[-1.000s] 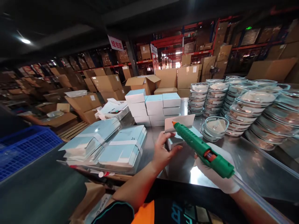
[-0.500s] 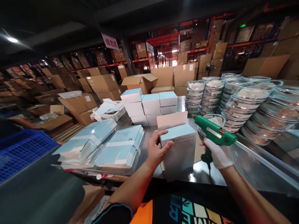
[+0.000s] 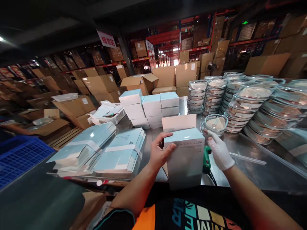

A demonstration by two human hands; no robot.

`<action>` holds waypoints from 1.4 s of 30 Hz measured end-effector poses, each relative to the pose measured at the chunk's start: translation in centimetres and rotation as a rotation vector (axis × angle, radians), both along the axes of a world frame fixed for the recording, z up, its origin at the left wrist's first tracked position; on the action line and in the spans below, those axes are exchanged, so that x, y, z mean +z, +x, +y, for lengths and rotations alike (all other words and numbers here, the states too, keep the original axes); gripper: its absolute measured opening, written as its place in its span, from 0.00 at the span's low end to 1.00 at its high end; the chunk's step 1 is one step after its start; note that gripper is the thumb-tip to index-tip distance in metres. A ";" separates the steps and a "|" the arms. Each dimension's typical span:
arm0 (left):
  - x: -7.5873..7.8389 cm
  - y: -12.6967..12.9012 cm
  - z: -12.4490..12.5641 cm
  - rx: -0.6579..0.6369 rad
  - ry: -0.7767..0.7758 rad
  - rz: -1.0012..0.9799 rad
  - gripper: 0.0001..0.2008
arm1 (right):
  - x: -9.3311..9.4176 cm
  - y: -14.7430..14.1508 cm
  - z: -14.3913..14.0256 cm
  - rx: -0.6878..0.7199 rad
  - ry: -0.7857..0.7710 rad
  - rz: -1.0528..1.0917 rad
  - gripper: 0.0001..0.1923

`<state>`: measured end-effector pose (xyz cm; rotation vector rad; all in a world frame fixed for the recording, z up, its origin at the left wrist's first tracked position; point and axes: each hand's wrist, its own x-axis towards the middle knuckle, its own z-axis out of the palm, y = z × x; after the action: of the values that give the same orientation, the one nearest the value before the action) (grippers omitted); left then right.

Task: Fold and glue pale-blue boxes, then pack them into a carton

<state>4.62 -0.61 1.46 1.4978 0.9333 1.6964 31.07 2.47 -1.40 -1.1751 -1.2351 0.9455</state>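
Bare-skinned, my left hand (image 3: 162, 150) grips the left upper edge of a white and pale blue carton (image 3: 184, 159). The carton stands upright at the table's front edge, with one flap (image 3: 179, 123) raised at its back. My right hand (image 3: 219, 151), in a white glove with bare fingertips, hovers just right of the carton, fingers extended and holding nothing. Beneath it lies a green glue gun (image 3: 206, 159), partly hidden behind the carton. Just beyond that hand is a round glass dish (image 3: 214, 124) with a pale insert.
Tall stacks of glass dishes (image 3: 247, 105) line the right side. Finished-looking cartons (image 3: 151, 107) are stacked behind. Banded flat cartons (image 3: 121, 150) lie left, near a white basket (image 3: 117, 116) and a blue crate (image 3: 24, 156). Clear thin sticks (image 3: 249, 158) rest on the metal table (image 3: 259, 174).
My right hand has let go of the glue gun, which now lies on the table beside the carton. The left hand keeps its grip on the carton. The view has shifted slightly.
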 end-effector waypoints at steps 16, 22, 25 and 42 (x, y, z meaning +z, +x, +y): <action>-1.4 -0.1 1.0 -0.124 0.599 0.224 0.13 | 1.4 0.1 -3.9 0.393 0.653 -0.275 0.18; 0.9 -2.1 0.6 -0.136 0.643 0.459 0.10 | 2.2 -0.7 -4.2 0.394 0.727 -0.332 0.23; 3.8 -2.4 -0.5 -0.197 0.569 0.833 0.10 | 2.4 -1.7 -4.5 0.361 0.851 -0.425 0.26; -1.7 -6.7 2.1 0.171 -0.311 -0.358 0.49 | -2.2 7.9 10.4 -0.213 0.265 -0.847 0.03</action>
<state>-2.06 1.49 -0.19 0.8973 1.0898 1.7665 38.99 12.91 -3.63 -1.5059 -1.7763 0.0801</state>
